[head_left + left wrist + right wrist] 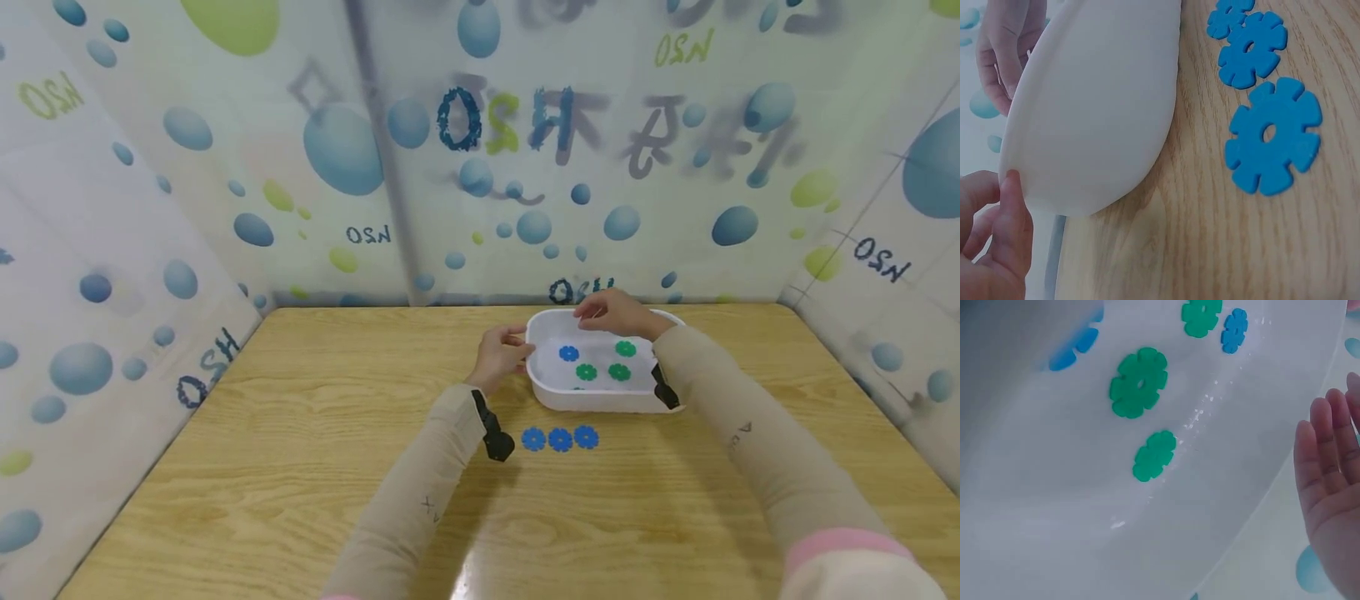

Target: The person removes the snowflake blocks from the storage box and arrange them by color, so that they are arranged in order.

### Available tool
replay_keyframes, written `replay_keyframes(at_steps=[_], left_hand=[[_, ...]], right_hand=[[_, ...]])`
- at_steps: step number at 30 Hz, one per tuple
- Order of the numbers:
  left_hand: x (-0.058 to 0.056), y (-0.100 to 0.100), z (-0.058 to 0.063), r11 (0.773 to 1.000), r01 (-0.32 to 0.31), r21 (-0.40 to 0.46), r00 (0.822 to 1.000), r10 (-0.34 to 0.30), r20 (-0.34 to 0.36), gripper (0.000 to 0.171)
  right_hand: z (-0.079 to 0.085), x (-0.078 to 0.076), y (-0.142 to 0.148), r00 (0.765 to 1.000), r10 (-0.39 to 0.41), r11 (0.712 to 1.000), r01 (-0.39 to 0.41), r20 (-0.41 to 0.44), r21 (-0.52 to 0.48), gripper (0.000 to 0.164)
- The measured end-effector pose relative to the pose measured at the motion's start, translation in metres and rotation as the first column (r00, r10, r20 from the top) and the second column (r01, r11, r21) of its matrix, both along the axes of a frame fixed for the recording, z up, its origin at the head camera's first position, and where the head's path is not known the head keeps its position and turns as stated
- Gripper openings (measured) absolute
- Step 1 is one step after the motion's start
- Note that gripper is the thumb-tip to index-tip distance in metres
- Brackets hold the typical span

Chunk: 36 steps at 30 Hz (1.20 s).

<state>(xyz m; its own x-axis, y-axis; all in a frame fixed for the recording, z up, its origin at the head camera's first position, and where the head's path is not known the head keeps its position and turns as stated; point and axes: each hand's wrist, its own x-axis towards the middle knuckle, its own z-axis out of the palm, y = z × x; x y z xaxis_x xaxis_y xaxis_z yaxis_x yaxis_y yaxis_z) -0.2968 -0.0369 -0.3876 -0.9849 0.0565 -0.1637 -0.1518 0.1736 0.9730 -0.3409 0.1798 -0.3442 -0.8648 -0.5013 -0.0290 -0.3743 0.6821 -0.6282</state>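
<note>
A white plastic tub (600, 402) stands toward the back of the wooden table. My left hand (497, 358) holds its left end, a digit (1011, 194) against the outer wall just below the rim and other fingers at the rim. Over the tub's far side hovers my right hand (621, 315); the right wrist view shows its fingers (1322, 440) fairly straight, with nothing seen in them. Inside lie a blue notched disc (569, 354) and several green notched discs (1139, 383). Three blue notched discs (560, 440) form a row in front of the tub.
The wooden table (300, 433) meets a patterned curtain (450, 208) behind the tub and side curtains left and right. Each wrist wears a dark strap, like the left wrist's black mount (495, 433).
</note>
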Motion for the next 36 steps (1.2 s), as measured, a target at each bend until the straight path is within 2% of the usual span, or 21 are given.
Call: replay_keyframes(at_steps=[8, 14, 18, 20, 25, 36], left_hand=[[0.001, -0.001, 0.0, 1.0, 0.005, 0.002, 1.0, -0.005, -0.003, 0.039], [0.002, -0.001, -0.002, 1.0, 0.003, -0.004, 1.0, -0.003, -0.008, 0.038], [0.003, -0.001, -0.002, 1.0, 0.004, -0.011, 1.0, -0.004, -0.014, 0.038], [0.003, -0.001, -0.002, 1.0, 0.009, -0.013, 1.0, -0.009, -0.015, 0.038], [0.003, -0.001, -0.001, 1.0, 0.011, -0.016, 1.0, -0.011, -0.006, 0.039], [0.002, -0.001, 0.002, 1.0, 0.008, -0.023, 1.0, -0.008, -0.015, 0.039]], right_hand=[[0.008, -0.004, 0.0, 0.999, 0.044, 0.999, -0.044, -0.01, -0.03, 0.024], [0.004, -0.005, 0.001, 0.998, 0.043, 0.998, -0.042, 0.035, -0.038, 0.023], [0.0, -0.009, 0.005, 0.996, 0.094, 0.992, -0.093, 0.003, -0.081, 0.025], [-0.001, -0.011, 0.006, 0.996, 0.087, 0.993, -0.086, 0.009, -0.081, 0.027], [-0.006, -0.018, 0.003, 0.994, 0.042, 0.999, -0.039, 0.098, -0.031, 0.032], [-0.005, -0.02, -0.01, 0.966, 0.07, 0.997, -0.072, 0.249, 0.0, 0.039]])
